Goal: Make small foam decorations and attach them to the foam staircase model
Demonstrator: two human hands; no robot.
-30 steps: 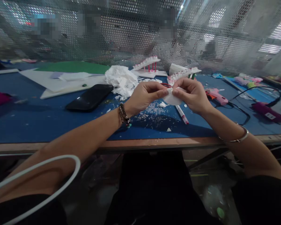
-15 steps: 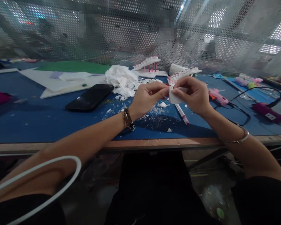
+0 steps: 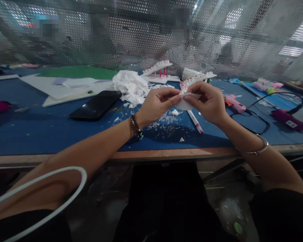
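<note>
Pinching a white piece [image 3: 184, 105], left hand [image 3: 154, 107] and right hand [image 3: 209, 102] hover above scraps [image 3: 175, 112].

Head view, forward and down, seemingly near

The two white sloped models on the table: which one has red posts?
The left model, farther from the right hand, has red posts; the right model, partly hidden by that hand, shows green.

The scene is dim and cool. Light glares through the perforated screen [image 3: 141, 37] beyond the hands [image 3: 209, 102], strongest at upper right. A soft shadow darkens the tabletop [image 3: 40, 134] below them, and the floor [image 3: 217, 201] is murky. Wide-angle distortion stretches the edges; pixelated blocks hide patches behind the screen; fine detail is smeary.
</note>
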